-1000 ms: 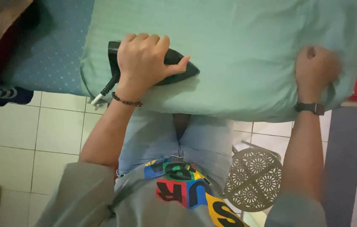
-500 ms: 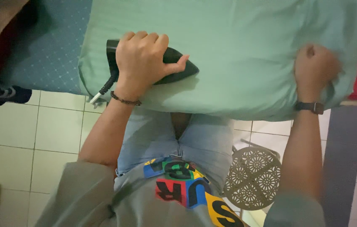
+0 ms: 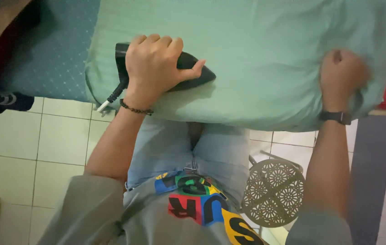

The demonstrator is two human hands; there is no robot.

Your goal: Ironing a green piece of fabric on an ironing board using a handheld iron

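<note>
Left hand [image 3: 154, 63] fingers wrap the black electric iron [image 3: 188, 72] at nine o'clock on the pale green cloth [image 3: 265, 50]. The right hand [image 3: 343, 75] is fisted on the cloth's three o'clock edge. The cloth seems mostly smooth.

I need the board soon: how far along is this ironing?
Done: the green cloth lies mostly smooth across its middle. In hand: the left hand holds the iron on its left part; the right hand grips its right end. Left: that bunched right end, apparently.
</note>
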